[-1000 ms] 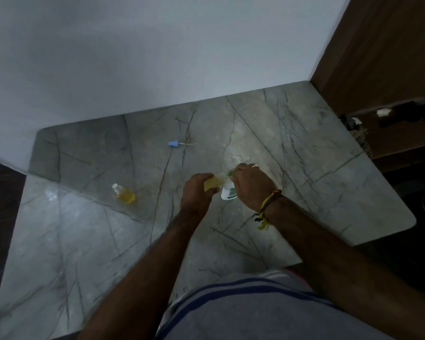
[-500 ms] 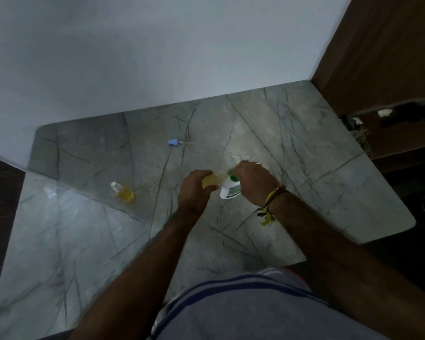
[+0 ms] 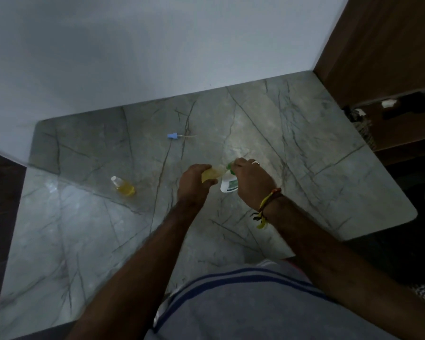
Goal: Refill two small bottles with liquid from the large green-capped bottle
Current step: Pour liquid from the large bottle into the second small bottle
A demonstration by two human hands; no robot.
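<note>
Marble table (image 3: 304,148), veined. Right hand (image 3: 252,184) grasping big bottle (image 3: 229,185) at centre, green cap toward 11 o'clock. Left hand (image 3: 194,184) gripping small bottle (image 3: 212,173), touching its cap. Second small bottle (image 3: 123,186), yellow-filled, at 9 o'clock. Blue dropper (image 3: 176,136) at 12 o'clock.

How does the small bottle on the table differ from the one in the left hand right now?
The small yellow-filled bottle with a white top rests untouched on the marble table; the other small yellow bottle is gripped by the left hand and tipped sideways, its neck toward the large white green-capped bottle under the right hand. Both hold yellowish liquid.
</note>
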